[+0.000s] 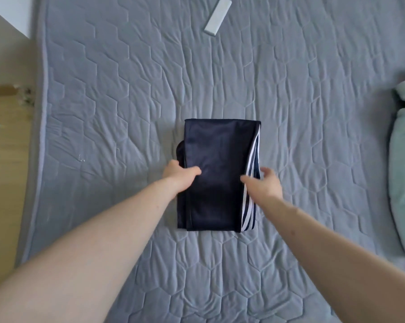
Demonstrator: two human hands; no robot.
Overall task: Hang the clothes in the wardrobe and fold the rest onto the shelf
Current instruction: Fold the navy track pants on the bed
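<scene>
- Lying flat in the middle of the grey quilted mattress is a dark navy garment, folded into a neat upright rectangle. It has white stripes that run down its right edge.
- At the left side of the fold, a second layer of the same dark cloth comes out a little from under the top layer, with a rounded corner near the upper left.
- The person leans over the bed with both bare forearms stretched forward toward the garment.
- The left hand is at the left edge of the folded garment. Its thumb lies on top of the cloth and the other fingers go down at the side, so it pinches this edge. How far the fingers reach under the cloth I cannot tell.
- The right hand is at the right edge, over the striped part. Its fingers are spread and only lightly bent; the thumb touches the top of the cloth beside the stripes. It looks relaxed and wide, and it does not hold the cloth firmly.
- At the top of the mattress, well apart from the garment, lies a flat white oblong object, set on a slant.
- At the right border of the view, on the mattress, there is a heap of pale green fabric, with a small dark red piece above it.
- At the left, beside the mattress, a wooden floor is visible, with some small pale scraps on it.
</scene>
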